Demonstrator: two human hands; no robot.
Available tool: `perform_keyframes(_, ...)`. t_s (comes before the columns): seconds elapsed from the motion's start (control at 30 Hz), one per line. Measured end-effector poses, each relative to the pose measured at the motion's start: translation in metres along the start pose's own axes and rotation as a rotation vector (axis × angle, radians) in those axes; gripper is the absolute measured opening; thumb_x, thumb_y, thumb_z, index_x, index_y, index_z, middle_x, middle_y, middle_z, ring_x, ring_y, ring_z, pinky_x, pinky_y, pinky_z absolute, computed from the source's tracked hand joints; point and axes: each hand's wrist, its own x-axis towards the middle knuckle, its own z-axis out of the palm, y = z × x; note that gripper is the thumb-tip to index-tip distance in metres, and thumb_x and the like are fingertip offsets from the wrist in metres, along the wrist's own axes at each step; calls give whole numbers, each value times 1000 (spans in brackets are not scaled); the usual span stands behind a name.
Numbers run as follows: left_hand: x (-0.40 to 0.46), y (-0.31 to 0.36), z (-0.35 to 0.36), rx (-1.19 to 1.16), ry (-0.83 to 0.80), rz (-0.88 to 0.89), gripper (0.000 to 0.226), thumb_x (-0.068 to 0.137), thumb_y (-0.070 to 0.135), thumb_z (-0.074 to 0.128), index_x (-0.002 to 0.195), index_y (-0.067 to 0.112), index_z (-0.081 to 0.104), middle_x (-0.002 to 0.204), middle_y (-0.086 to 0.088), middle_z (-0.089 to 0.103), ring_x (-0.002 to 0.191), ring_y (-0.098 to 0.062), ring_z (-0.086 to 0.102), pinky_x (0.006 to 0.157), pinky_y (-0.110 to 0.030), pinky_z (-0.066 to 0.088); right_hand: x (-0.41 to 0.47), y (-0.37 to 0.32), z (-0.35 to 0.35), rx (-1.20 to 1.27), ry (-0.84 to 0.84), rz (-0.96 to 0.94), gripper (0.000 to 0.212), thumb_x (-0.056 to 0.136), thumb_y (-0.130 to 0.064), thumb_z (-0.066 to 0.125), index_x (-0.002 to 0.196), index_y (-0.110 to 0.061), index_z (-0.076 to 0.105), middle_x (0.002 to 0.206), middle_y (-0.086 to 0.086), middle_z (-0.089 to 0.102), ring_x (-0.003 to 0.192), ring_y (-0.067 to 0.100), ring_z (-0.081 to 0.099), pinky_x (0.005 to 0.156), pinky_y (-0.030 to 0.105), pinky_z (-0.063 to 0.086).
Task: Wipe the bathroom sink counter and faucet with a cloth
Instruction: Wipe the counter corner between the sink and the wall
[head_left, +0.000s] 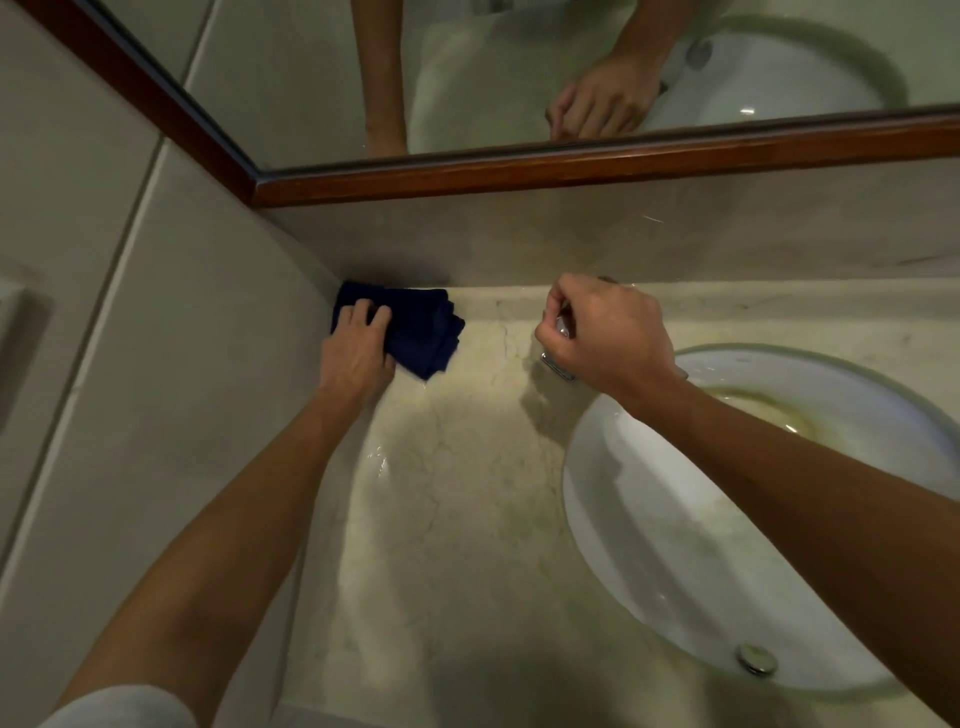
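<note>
Head view: looking down on a bathroom corner, both bare forearms reaching in from six o'clock.
Counter (457, 519): pale veined marble filling the middle of the picture, with wet shine around its centre and a low backsplash along its twelve o'clock edge.
Mirror (519, 78): across the top from eleven to two o'clock, in a dark wooden frame, reflecting both arms and the basin.
Sink (649, 545): white oval basin set in the counter at four o'clock, a brownish stain in its far part and a metal overflow fitting (757, 659) near five o'clock.
Side wall (104, 312): pale tiles at nine o'clock, meeting the backsplash in the corner.
Right hand (608, 332): at one o'clock of centre, just beyond the sink's far-left rim, fingers curled down over the faucet.
Faucet (560, 364): mostly hidden; only bits of chrome show under and beside the right hand's knuckles, so the exact grip cannot be told.
Left hand (358, 348): at eleven o'clock of centre, palm down, fingers together and bent over the cloth's near-left part, pressing it to the counter.
Cloth (415, 327): dark blue, folded and bunched, lying on the counter in the corner, touching the side wall and backsplash, well apart from the faucet.
</note>
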Motion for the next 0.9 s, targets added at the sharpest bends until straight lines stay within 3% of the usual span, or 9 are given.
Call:
perform_keyframes(0.2,18,36,-6,3,6,-99,38,82,21,65,117,8,60,119,-18,57,108,-37,54,62,-39,39,0,-2,-1,-20,11,-16,12,90,-32,54,85,-22,59,70,-9,59,62,18,57,59,33,51)
perform_keyframes(0.37,26,95,-18,-42,-1,3,42,80,29,67,119,14,65,118,-12,62,103,-33,61,65,-36,43,-1,-5,-2,-45,-17,-8,14,92,-35,53,89,-23,58,74,-5,61,65,22,59,62,41,55)
perform_keyframes(0.5,19,135,-21,-89,28,77,38,83,28,66,119,16,67,115,-8,63,103,-26,62,62,-33,35,-3,-7,-5,-73,-9,-34,18,93,-41,49,93,-25,59,77,-5,64,66,19,60,62,40,55)
perform_keyframes(0.63,18,118,-16,-56,48,108,43,91,28,61,132,19,63,123,-6,61,114,-24,57,62,-33,36,-3,-7,-8,-76,-10,-36,17,93,-41,49,93,-26,58,78,-5,64,67,18,60,63,41,55)
perform_keyframes(0.77,18,74,-8,-43,52,0,41,90,23,65,130,15,63,124,-9,59,113,-29,57,66,-38,41,-3,-5,-7,-60,-31,-23,15,95,-38,52,92,-24,58,76,-5,62,68,18,60,64,40,57)
perform_keyframes(0.9,15,16,-3,-19,36,-142,38,91,18,67,128,10,64,128,-14,57,113,-35,58,80,-46,51,-3,-4,-5,-84,-2,-29,16,96,-35,52,93,-23,60,79,-6,64,68,16,60,61,28,42)
